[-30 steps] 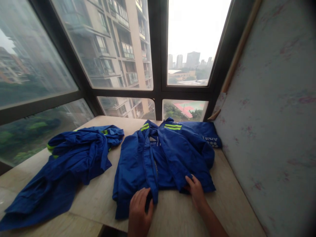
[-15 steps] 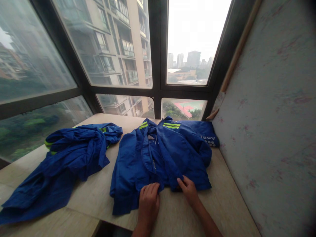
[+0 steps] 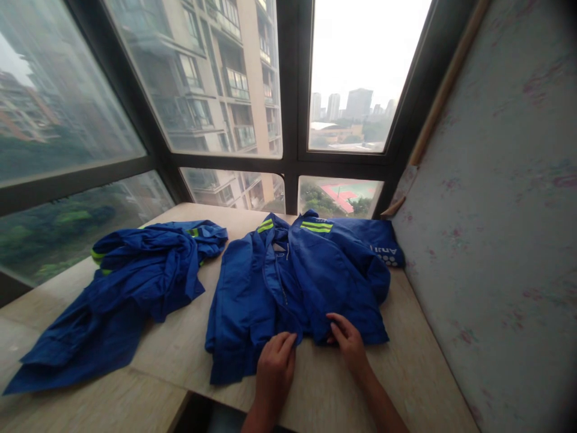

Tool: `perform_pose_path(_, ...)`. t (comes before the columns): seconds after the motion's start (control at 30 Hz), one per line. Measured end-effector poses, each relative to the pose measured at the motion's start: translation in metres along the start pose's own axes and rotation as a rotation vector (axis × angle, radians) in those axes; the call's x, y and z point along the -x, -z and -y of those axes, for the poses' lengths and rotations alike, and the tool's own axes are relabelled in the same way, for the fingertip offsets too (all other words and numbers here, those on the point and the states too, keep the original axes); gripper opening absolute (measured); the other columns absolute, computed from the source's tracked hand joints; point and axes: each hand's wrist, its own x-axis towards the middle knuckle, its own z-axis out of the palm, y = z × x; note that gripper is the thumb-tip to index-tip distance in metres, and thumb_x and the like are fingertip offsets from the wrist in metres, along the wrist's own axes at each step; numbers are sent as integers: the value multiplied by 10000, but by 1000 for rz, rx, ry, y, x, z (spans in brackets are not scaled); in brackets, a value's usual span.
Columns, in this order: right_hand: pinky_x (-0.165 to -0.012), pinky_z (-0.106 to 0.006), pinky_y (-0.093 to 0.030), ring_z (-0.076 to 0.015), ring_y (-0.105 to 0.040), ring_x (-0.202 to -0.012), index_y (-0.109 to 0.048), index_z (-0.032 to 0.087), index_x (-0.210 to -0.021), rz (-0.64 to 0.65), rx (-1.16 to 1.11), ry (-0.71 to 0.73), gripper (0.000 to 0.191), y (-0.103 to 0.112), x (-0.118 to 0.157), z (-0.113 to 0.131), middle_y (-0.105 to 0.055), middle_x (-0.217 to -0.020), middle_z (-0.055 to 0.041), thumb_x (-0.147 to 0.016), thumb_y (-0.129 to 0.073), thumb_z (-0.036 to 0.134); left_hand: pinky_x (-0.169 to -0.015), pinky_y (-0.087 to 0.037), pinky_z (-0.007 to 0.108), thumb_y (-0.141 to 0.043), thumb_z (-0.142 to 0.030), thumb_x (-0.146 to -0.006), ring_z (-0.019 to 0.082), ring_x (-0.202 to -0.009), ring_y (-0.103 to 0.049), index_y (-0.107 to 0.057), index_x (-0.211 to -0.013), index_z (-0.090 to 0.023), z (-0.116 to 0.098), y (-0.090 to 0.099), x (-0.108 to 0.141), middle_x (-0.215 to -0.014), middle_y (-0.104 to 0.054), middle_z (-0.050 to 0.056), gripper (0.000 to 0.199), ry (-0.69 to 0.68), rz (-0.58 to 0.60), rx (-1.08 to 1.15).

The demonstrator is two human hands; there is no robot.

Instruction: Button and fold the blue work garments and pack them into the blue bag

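Note:
A blue jacket (image 3: 243, 288) with yellow-green stripes lies spread on the pale surface, its front partly parted and its collar toward the window. My left hand (image 3: 277, 364) is closed on the bottom hem near the middle opening, fingers pinched on the cloth. At the right front panel's lower edge, my right hand (image 3: 346, 337) has its thumb and fingers around the hem, with the index finger lying on top of the fabric.
A crumpled blue garment (image 3: 148, 276) lies on the left of the pale surface (image 3: 324, 391). Behind the jacket's right shoulder is a folded blue piece with white print (image 3: 383, 240). Windows stand behind, and a patterned wall (image 3: 487, 240) rises at the right.
The camera view has shifted slightly. My right hand has moved a little up on the hem, its index finger now stretched over the cloth. My left hand stays at the hem.

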Motion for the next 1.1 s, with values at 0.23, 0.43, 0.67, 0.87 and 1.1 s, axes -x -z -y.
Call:
perform_pose_path(0.23,-579,-347,-554,-228,-653,-614,-728,188,-963,12,0,-8,511,-2,0,-7,-697,-722,-59,-671,-743,606,-777,-587,350,-441,-122,-906,217,-892,-696,-676,-1107,-203,-3,0,3,-991,-716,87,319,33,51,36)
perform_pose_path(0.43,-563,-313,-550,-205,-649,-628,-623,160,-1214,-157,35,87,640,-12,3,-16,-680,-741,-40,-729,-702,570,-798,-588,338,-443,-115,-907,203,-903,-698,-649,-1112,-194,2,-2,6,-985,-723,76,301,22,-19,92)
perform_pose_path(0.67,-794,-359,-568,-229,-694,-867,-713,178,-1012,-309,429,481,238,-17,5,9,-731,-951,-103,-891,-606,353,-715,-553,335,-423,-70,-905,199,-819,-671,-689,-996,-202,-6,4,6,-913,-712,67,310,-80,-57,27)
perform_pose_path(0.87,-860,-330,-539,-194,-645,-952,-717,260,-1110,138,690,837,349,-44,22,27,-712,-975,-66,-913,-497,75,-762,-542,358,-480,-99,-903,210,-847,-658,-709,-972,-219,-10,10,2,-910,-706,58,268,-50,-60,28)
perform_pose_path(1.1,-780,-293,-544,-181,-652,-856,-729,227,-1008,196,608,624,247,-44,30,-5,-683,-912,-62,-915,-519,135,-768,-545,325,-466,-113,-920,188,-832,-675,-689,-987,-214,-2,3,6,-899,-719,47,254,14,-98,104)
